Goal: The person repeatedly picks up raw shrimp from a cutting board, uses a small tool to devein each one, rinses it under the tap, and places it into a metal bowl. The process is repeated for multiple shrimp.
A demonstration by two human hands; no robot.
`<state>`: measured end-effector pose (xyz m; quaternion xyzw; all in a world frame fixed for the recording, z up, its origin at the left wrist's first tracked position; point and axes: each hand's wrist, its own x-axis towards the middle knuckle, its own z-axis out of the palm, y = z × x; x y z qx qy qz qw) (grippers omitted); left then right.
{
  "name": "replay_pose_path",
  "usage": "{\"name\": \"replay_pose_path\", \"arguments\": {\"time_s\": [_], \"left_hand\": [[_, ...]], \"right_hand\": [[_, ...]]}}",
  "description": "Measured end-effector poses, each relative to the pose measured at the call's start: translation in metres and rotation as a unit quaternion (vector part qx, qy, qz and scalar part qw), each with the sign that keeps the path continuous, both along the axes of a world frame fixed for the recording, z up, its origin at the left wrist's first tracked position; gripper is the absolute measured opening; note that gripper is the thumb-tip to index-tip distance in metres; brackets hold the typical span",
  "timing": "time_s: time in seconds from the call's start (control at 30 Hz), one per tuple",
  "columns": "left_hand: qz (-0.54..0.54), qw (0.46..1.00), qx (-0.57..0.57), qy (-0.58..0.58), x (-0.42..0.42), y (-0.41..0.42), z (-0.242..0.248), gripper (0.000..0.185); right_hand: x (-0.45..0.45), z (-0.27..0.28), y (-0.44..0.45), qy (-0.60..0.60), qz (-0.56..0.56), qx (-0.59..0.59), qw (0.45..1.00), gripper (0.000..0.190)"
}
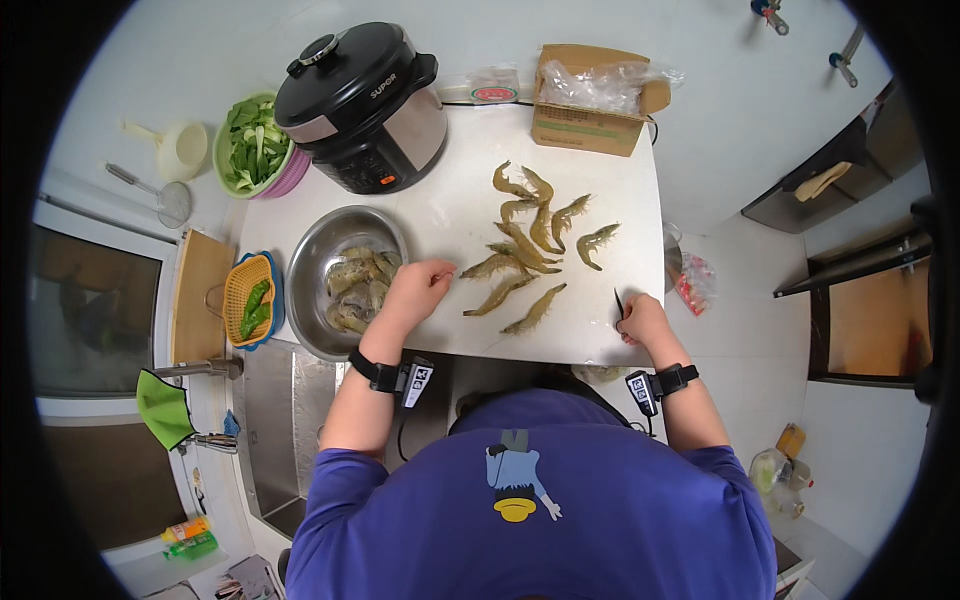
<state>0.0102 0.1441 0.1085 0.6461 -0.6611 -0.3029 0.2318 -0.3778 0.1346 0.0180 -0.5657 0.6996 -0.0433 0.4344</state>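
Observation:
My left hand (420,291) is above the white table, between the steel bowl and the nearest shrimp, its fingers curled in and nothing seen in them. Its wrist passes over the right rim of the steel bowl (300,300), in which several raw shrimp (358,289) lie heaped. Several more whole shrimp (541,221) lie loosely spread across the middle of the table. At the table's front right, my right hand (642,319) grips a slim dark pointed tool (619,301); its tip points away from me and the hand hides its lower part.
Behind the bowl stand a black-and-silver Supor electric cooker (360,112) and a basket of leafy greens (255,142). A yellow basket (237,294) with green peppers (256,309) stands left. An opened cardboard box (585,131) sits at the back right. The sink (277,427) adjoins at front left.

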Motion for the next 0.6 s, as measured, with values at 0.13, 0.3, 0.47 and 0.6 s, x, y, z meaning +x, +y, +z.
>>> {"name": "replay_pose_path", "arguments": {"time_s": [0.13, 0.3, 0.47, 0.6], "left_hand": [[0.049, 0.995, -0.015, -0.086, -0.008, -0.022, -0.039, 0.015], [0.043, 0.989, 0.044, -0.135, -0.024, -0.057, -0.077, 0.017], [-0.062, 0.978, 0.108, -0.165, -0.040, -0.077, -0.087, 0.023], [-0.066, 0.960, 0.150, -0.227, -0.045, -0.077, -0.084, 0.017]], "right_hand": [[0.002, 0.008, -0.012, -0.053, 0.020, 0.091, 0.994, 0.014], [-0.002, 0.009, -0.015, -0.078, 0.021, 0.115, 0.990, 0.014], [-0.008, 0.007, -0.012, -0.099, -0.003, 0.117, 0.988, 0.017], [-0.010, 0.008, -0.007, -0.110, -0.008, 0.105, 0.988, 0.017]]}}
